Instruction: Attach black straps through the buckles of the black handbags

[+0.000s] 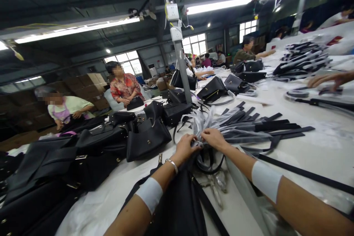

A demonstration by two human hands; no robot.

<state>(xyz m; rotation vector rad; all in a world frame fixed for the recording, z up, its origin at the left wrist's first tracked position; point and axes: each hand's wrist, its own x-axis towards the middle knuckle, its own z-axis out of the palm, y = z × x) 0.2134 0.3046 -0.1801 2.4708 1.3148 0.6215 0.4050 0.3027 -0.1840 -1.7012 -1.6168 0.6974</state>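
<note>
My left hand (188, 148), with a bangle at the wrist, pinches a coiled black strap with clear plastic wrap on it. My right hand (213, 138) meets it from the right, its fingers closed on the same plastic-wrapped strap (211, 166); the exact grip is partly hidden. Below my left forearm lies a black handbag (177, 202) with a loose strap across it. Just beyond my hands spreads a pile of black straps in clear plastic (243, 127). A metal tool with handles (215, 188) rests on the table under the coil; its kind is unclear.
Many black handbags (148, 136) crowd the left side. A metal post (182, 70) rises from the table beyond my hands. At right are a long strap (306, 173), a stack of wrapped straps (301, 57) and another person's hand (332, 80). Other workers sit around.
</note>
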